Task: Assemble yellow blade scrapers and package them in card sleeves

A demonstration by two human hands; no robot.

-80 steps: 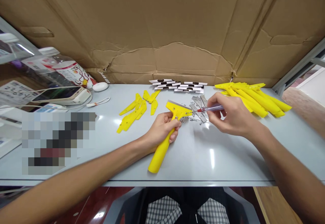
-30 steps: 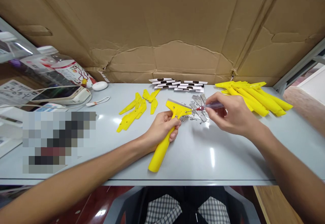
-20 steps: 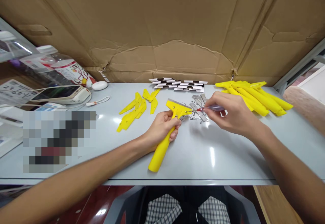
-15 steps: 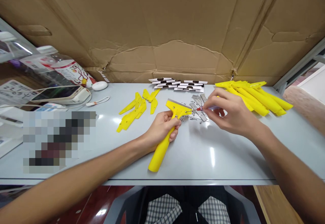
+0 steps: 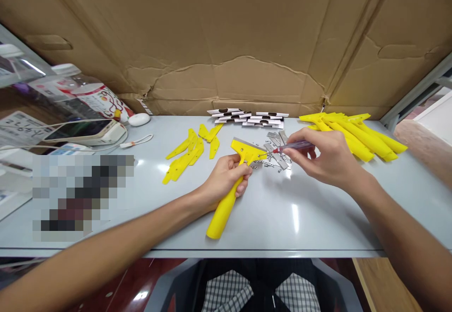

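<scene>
Many yellow scraper handles (image 5: 367, 142) lie on the grey desk (image 5: 300, 222)

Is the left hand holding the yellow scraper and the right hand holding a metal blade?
Not quite. The head view shows the right hand pinching a slim pen-like tool with a red tip, not a metal blade. The left hand does hold the yellow scraper.
</scene>
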